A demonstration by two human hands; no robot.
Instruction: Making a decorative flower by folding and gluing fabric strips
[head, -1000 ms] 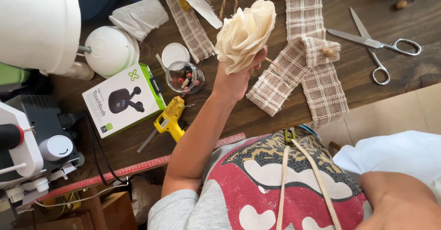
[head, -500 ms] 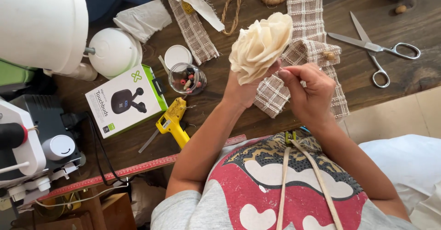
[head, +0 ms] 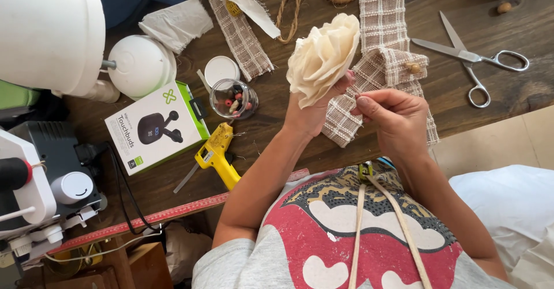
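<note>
A second earlier only the left hand (head: 309, 116) was raised, with the cream fabric flower (head: 323, 55) held up from below. Since then the right hand (head: 392, 118) has been brought in from the lower right, and it is now set just beside the left, fingers curled together close under the flower's base; whether something thin is pinched in them cannot be told. The flower has been kept near the upper middle of the frame, still clamped at its underside by the left hand. From this it is judged that work on the flower's back or stem end is now being done with both hands rather than one.

Containers, taken from the left of the frame: a white and green carton (head: 156, 128) picturing earbuds is seen lying shut, so its contents are hidden. A small clear jar (head: 233, 98) stands open right of it, with red, dark and pale beads inside; its round white lid (head: 221, 69) lies just beside it, toward the upper left.

A yellow glue gun (head: 216, 156) lies below the jar. Checked ribbon strips (head: 381, 52) are spread behind the hands, and steel scissors (head: 470, 64) rest at the upper right on the wooden table (head: 277, 144).
</note>
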